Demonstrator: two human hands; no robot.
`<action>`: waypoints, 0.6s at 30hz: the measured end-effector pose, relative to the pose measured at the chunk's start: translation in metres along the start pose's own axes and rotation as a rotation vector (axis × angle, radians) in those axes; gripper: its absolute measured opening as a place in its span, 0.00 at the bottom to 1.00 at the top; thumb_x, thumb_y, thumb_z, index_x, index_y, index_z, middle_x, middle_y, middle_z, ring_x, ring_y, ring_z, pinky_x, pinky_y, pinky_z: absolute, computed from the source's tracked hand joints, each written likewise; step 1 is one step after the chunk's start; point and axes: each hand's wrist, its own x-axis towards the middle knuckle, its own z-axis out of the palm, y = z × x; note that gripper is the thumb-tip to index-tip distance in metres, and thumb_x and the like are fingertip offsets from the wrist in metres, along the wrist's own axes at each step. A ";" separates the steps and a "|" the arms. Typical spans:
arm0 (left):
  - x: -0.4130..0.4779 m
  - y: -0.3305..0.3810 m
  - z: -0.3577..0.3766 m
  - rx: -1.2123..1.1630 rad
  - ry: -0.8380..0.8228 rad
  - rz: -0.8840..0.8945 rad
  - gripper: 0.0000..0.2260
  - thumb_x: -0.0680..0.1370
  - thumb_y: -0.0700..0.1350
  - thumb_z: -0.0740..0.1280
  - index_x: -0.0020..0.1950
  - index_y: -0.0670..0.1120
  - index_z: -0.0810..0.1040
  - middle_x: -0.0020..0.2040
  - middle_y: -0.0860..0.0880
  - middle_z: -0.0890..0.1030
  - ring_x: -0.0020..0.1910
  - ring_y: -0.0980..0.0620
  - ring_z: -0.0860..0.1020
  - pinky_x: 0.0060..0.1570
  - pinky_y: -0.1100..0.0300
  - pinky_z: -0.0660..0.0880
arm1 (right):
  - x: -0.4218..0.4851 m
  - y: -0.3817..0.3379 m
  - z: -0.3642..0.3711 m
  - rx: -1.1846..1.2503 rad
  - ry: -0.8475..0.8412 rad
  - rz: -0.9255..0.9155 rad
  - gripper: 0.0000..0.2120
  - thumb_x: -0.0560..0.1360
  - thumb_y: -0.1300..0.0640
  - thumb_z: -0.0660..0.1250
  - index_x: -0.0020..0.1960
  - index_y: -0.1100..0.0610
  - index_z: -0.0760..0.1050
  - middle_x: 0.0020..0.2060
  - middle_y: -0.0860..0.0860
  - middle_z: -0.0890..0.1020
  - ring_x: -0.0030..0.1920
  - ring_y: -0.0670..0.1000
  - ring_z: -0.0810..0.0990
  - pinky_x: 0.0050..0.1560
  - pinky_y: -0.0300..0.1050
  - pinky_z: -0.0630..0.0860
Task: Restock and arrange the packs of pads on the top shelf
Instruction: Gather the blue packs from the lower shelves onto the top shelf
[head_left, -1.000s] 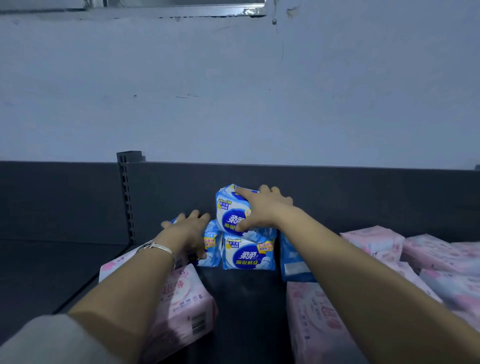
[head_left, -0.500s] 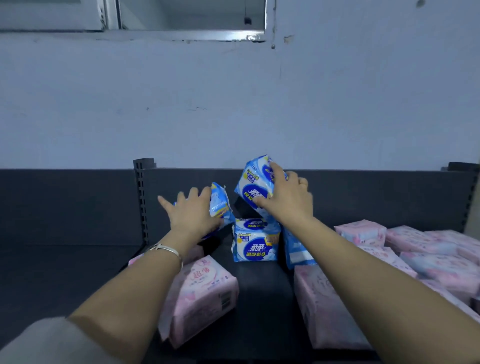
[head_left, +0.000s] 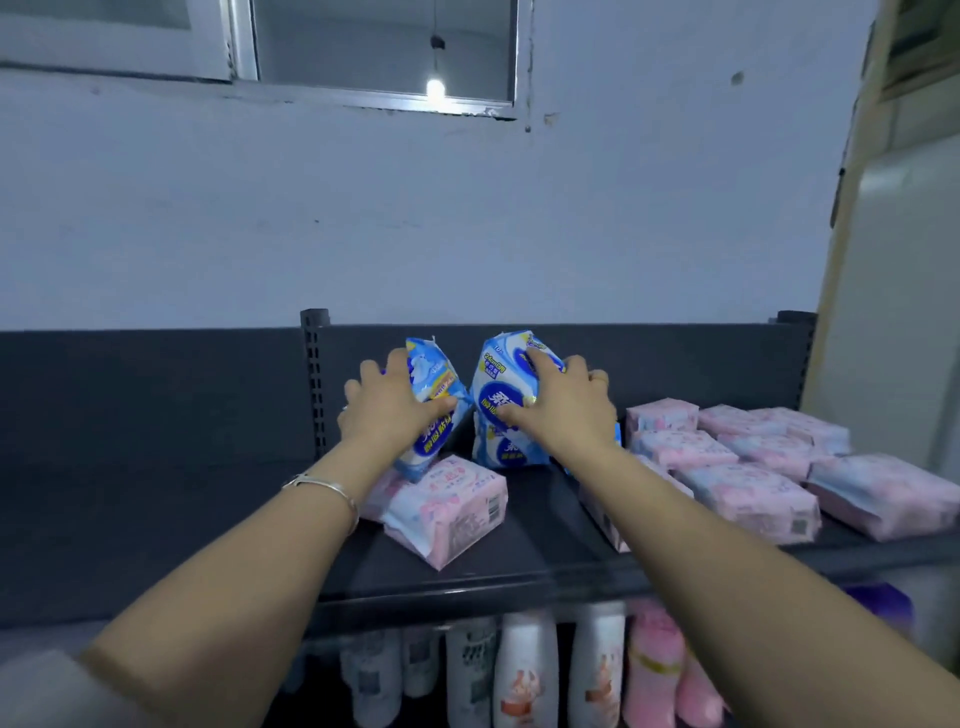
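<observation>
Left hand (head_left: 395, 410) clamps a tilted blue pad pack (head_left: 435, 395), raised over the pink pack (head_left: 447, 509) at its six o'clock on the top shelf (head_left: 530, 545). At three o'clock, right hand (head_left: 566, 410) curls round a second blue pack (head_left: 506, 389), just above a third blue pack (head_left: 514, 454) standing on the shelf. More pink packs (head_left: 753, 467) lie farther right.

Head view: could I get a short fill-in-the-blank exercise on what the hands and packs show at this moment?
1. The left hand grips a tilted pack whose wrapper is mostly ____.
2. The right hand grips a second blue pack; the flat packs lying to its right are ____.
3. A bracelet is worn on the ____ wrist.

Missing words: blue; pink; left.
</observation>
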 end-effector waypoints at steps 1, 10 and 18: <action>-0.004 0.001 -0.001 -0.031 -0.025 -0.002 0.36 0.70 0.62 0.69 0.72 0.50 0.59 0.65 0.42 0.67 0.64 0.38 0.65 0.62 0.45 0.67 | -0.007 0.001 -0.004 0.031 -0.006 0.008 0.36 0.70 0.37 0.67 0.74 0.43 0.58 0.64 0.55 0.66 0.64 0.61 0.63 0.56 0.53 0.70; -0.056 0.063 -0.017 0.049 -0.089 0.174 0.30 0.70 0.57 0.67 0.70 0.55 0.62 0.64 0.47 0.69 0.64 0.42 0.65 0.59 0.46 0.66 | -0.057 0.037 -0.054 -0.091 0.051 -0.010 0.37 0.69 0.36 0.68 0.73 0.44 0.60 0.63 0.55 0.67 0.64 0.61 0.63 0.56 0.52 0.72; -0.139 0.137 0.003 0.146 -0.131 0.308 0.32 0.68 0.64 0.67 0.68 0.55 0.64 0.63 0.50 0.73 0.62 0.43 0.69 0.52 0.51 0.67 | -0.127 0.124 -0.115 -0.153 -0.031 0.171 0.39 0.66 0.32 0.67 0.73 0.41 0.57 0.65 0.54 0.68 0.65 0.60 0.67 0.60 0.58 0.66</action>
